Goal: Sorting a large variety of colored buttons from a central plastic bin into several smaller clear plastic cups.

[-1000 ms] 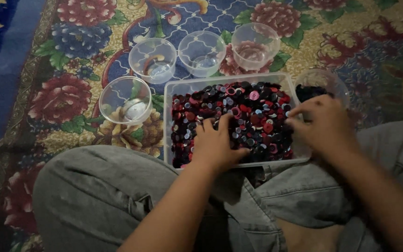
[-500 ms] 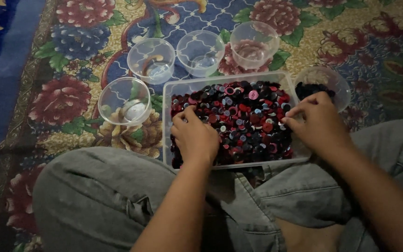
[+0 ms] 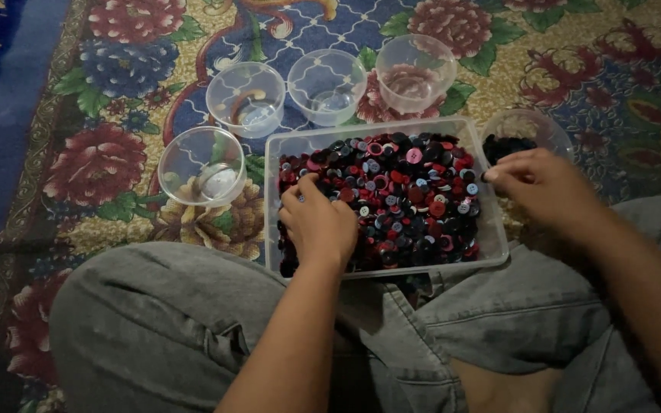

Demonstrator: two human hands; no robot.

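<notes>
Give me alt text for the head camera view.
A left hand rests in a clear tray of red and dark buttons; the right hand hovers by a cup of dark buttons on a floral rug.

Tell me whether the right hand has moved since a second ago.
Yes. The right hand has shifted from over the buttons in the tray towards the small cup holding dark buttons beside the tray's right edge.

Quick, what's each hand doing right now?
Left hand: fingers curled, resting in the buttons; grip unclear.
Right hand: fingertips pinched at the tray edge; holding something cannot be told.
</notes>
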